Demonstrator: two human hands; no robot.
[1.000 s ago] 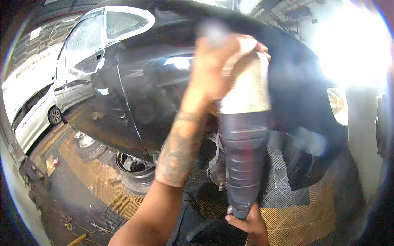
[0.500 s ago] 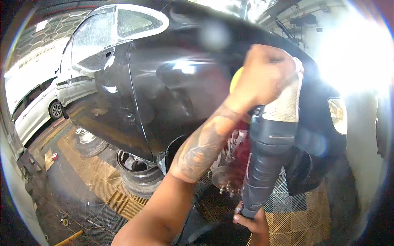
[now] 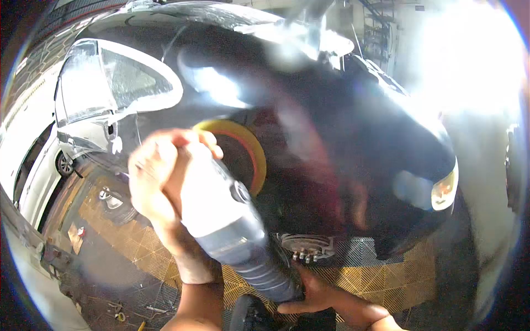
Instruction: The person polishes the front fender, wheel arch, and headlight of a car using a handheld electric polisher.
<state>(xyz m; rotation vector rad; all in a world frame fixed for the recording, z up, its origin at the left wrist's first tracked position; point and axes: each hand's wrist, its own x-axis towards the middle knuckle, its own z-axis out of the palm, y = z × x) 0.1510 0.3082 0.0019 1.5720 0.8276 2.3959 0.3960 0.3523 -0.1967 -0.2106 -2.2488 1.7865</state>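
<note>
A car polisher [image 3: 243, 245], with a pale cover on its head and a dark ribbed handle, is held between my two hands. My left hand [image 3: 157, 176] is wrapped around its head, slightly blurred. At the far end of the handle, my right hand [image 3: 312, 289] is closed around the grip. A round yellow-edged pad [image 3: 257, 160] faces the glossy dark car body [image 3: 314, 132]; the polisher's head and my left hand hide part of it. Whether the pad touches the paint I cannot tell.
The car's side window [image 3: 135, 77] has whitish residue. An exposed wheel hub [image 3: 306, 245] sits below the body. A loose wheel [image 3: 113, 204] lies on the tiled floor [image 3: 386, 281]. A white car [image 3: 41, 160] stands at left; a headlight-like lamp [image 3: 443, 190] is at right.
The polisher and both hands have shifted; its head has swung left and the handle now slants down to the right. More of the yellow pad shows. The camera view has turned too.
</note>
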